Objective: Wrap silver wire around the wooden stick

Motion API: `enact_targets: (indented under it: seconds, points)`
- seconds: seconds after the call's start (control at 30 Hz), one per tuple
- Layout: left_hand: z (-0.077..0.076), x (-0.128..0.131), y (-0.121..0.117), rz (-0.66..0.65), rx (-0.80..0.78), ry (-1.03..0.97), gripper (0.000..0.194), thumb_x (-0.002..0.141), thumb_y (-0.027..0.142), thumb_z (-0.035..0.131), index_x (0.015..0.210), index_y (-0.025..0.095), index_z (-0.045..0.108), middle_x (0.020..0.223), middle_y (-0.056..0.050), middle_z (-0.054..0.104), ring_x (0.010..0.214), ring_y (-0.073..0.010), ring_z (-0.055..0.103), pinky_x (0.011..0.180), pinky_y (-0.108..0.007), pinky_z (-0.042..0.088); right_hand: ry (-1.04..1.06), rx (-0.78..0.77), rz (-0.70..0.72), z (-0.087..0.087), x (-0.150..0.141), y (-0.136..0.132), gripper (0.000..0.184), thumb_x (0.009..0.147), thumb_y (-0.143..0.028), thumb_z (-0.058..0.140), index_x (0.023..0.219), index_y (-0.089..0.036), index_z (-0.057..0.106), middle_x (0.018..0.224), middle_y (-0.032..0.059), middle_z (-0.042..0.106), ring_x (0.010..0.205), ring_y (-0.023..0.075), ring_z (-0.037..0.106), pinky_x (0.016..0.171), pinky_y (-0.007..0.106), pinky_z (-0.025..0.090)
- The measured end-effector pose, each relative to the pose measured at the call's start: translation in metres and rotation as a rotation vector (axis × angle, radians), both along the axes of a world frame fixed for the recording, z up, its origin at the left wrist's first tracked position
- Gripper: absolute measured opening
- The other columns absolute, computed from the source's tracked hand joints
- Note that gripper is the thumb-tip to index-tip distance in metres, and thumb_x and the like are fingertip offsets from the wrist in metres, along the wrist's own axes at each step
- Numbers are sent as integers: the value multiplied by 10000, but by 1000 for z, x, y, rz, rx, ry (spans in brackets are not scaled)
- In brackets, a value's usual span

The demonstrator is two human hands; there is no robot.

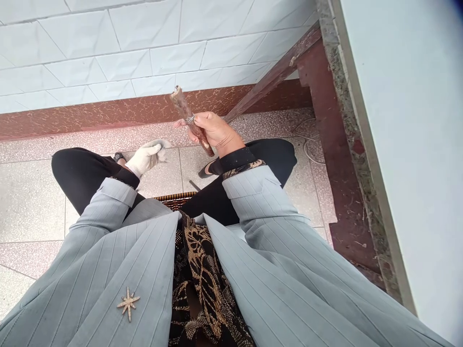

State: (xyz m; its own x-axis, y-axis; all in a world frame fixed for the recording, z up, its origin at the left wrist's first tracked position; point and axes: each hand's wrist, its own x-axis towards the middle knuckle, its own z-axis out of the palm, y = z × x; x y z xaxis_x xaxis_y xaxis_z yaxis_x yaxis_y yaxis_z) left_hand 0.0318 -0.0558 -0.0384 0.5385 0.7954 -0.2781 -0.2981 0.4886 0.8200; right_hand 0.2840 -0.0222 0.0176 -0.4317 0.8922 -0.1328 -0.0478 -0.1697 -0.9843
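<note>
My right hand (213, 130), bare, is closed around a short brown stick (183, 103) with rough, bark-like sides. Thin silvery wire (189, 119) is wound around the stick near my thumb. The stick is tilted, its upper end pointing up and to the left, its lower end sticking out below my fingers. Lower and to the left is my left hand (143, 158) in a white knitted glove, fingers curled. A pale greyish, curved thing (163, 147) shows at its fingertips, blurred, so its kind is unclear. The two hands are apart.
Between my knees, the rim of a dark woven basket (173, 196) shows. A dark red frame (321, 106) with a slanting brace (275, 72) supports a white slab (408, 120) at right. Pale cable (307, 150) lies on the speckled floor. A tiled wall (144, 29) stands ahead.
</note>
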Motion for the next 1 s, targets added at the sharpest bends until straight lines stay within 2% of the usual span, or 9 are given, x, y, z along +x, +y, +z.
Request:
enact_targets:
  seconds: [0.2, 0.37, 0.47, 0.57, 0.63, 0.73, 0.83, 0.9, 1.0]
  points:
    - [-4, -2, 2, -26, -55, -28, 407, 747, 352, 881, 1065, 189, 688, 798, 14, 639, 724, -135, 681, 735, -320, 634, 47, 18, -7, -5, -1, 3, 575, 902, -734, 726, 1020, -172, 738, 962, 91, 771, 559, 104, 524, 492, 236, 390]
    - [-5, -3, 2, -98, 34, 33, 488, 800, 568, 814, 1053, 173, 678, 981, -95, 743, 961, -242, 763, 782, -381, 649, -21, 10, -119, 1, -4, 1, 593, 911, -764, 696, 1052, -191, 746, 974, 83, 761, 605, 123, 562, 512, 247, 411]
    - [-7, -2, 1, -82, 136, 153, 521, 812, 581, 811, 1096, 164, 681, 1081, -114, 756, 980, -218, 759, 813, -364, 645, -38, -13, -159, 3, -6, 1, 618, 938, -787, 647, 1104, -198, 736, 972, 79, 756, 632, 127, 584, 522, 239, 427]
    - [-9, 1, 0, -40, 240, 323, 485, 878, 546, 754, 1169, 165, 688, 1155, -103, 743, 895, -150, 734, 740, -271, 616, -30, -31, -194, 1, -7, 4, 614, 941, -787, 648, 1099, -198, 719, 974, 72, 754, 622, 112, 571, 510, 223, 428]
    - [-10, 2, -1, -26, 313, 462, 388, 942, 489, 679, 1149, 162, 702, 1068, -74, 733, 719, -97, 677, 596, -206, 533, -19, -39, -224, -1, -7, 6, 598, 948, -774, 652, 1079, -193, 708, 988, 70, 754, 605, 100, 552, 498, 217, 426]
    - [-8, 3, 0, 19, 420, 607, 234, 967, 358, 619, 1050, 166, 724, 818, -3, 658, 503, -56, 495, 468, -204, 370, -4, -47, -261, -4, -7, 8, 580, 972, -755, 639, 1069, -186, 698, 1035, 71, 758, 579, 82, 522, 481, 208, 419]
    - [-6, 2, 1, 79, 468, 549, 166, 901, 266, 659, 1031, 185, 722, 834, 3, 673, 588, -77, 523, 564, -214, 430, -29, -62, -257, -5, -8, 8, 581, 988, -753, 618, 1096, -187, 696, 1032, 70, 761, 572, 83, 521, 468, 208, 412]
    - [-4, 2, 1, 110, 480, 478, 156, 894, 290, 672, 1003, 186, 713, 887, -13, 700, 693, -99, 579, 675, -235, 489, -48, -71, -239, -5, -9, 7, 579, 998, -751, 604, 1117, -191, 697, 1015, 66, 765, 573, 87, 528, 466, 208, 408]
    - [-2, 2, 1, 131, 501, 504, 192, 936, 359, 656, 870, 181, 682, 786, -8, 661, 715, -111, 583, 729, -256, 490, -48, -82, -208, -5, -11, 7, 573, 1007, -746, 594, 1130, -196, 695, 1010, 61, 769, 567, 82, 530, 464, 204, 406]
